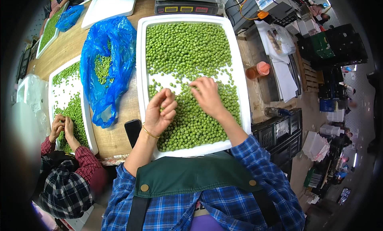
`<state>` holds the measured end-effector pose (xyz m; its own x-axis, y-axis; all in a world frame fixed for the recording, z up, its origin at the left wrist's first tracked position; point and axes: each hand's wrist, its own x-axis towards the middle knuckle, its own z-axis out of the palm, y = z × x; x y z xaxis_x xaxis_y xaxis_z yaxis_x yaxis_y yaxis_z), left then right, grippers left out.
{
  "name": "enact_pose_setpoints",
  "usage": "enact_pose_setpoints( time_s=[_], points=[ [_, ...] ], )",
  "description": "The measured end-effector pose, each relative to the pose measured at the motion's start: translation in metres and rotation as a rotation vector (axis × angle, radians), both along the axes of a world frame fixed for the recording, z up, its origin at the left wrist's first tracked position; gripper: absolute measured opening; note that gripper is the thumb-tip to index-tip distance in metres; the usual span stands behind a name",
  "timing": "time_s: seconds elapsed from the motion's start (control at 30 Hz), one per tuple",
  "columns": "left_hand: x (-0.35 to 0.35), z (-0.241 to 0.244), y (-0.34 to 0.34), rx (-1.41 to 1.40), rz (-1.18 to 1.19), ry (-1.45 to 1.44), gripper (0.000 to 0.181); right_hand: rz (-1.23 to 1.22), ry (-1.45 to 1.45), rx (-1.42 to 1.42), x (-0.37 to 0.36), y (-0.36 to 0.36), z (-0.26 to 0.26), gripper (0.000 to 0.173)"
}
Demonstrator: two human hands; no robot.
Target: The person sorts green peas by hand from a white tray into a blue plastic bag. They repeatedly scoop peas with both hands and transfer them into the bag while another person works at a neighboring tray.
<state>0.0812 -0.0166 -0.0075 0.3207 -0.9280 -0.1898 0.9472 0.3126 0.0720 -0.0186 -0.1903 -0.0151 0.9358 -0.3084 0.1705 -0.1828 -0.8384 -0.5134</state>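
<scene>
In front of me lies a white foam tray (pixel 244 99) holding shelled green peas (pixel 188 45). The peas form one bank at the far end and another at the near end, with a thin strip of bare tray between them. My left hand (pixel 163 111), with a gold bangle at the wrist, is above the tray's left side with curled fingers; whether a pea is inside them cannot be told. My right hand (pixel 206 94) is over the middle, palm down, fingers bent and a little apart, at the upper edge of the near peas.
Left of the tray are a blue plastic bag (pixel 122 36) with peas inside and a black phone (pixel 133 132). A co-worker's hands (pixel 62 126) work over another pea tray (pixel 86 120). A scale (pixel 187 5) stands behind; a red-capped bottle (pixel 257 70) and black crates (pixel 278 132) are at right.
</scene>
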Motion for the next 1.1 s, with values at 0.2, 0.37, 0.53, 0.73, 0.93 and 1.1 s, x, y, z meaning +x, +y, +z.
enact_pose_setpoints(
  time_s=[0.2, 0.37, 0.53, 0.73, 0.93, 1.1],
  points=[
    [0.015, 0.001, 0.013, -0.009, 0.106, -0.003, 0.022, 0.317, -0.132, -0.03, 0.002, 0.064, -0.002, 0.02],
    [0.015, 0.003, 0.023, -0.05, 0.137, 0.015, 0.023, 0.395, -0.061, 0.069, -0.038, 0.075, 0.017, 0.018],
    [0.016, 0.0, 0.032, -0.067, 0.156, 0.054, 0.022, 0.355, 0.003, 0.059, -0.083, 0.06, 0.033, 0.014],
    [0.015, 0.005, 0.032, -0.044, 0.152, 0.051, 0.022, -0.034, -0.097, 0.074, -0.077, 0.005, 0.046, 0.009],
    [0.001, 0.009, 0.028, 0.076, 0.099, -0.01, 0.022, -0.018, -0.076, -0.113, -0.056, -0.014, 0.023, 0.006],
    [-0.015, 0.013, 0.023, 0.157, -0.008, -0.004, 0.024, 0.03, -0.032, -0.161, -0.05, -0.018, 0.027, 0.008]
  ],
)
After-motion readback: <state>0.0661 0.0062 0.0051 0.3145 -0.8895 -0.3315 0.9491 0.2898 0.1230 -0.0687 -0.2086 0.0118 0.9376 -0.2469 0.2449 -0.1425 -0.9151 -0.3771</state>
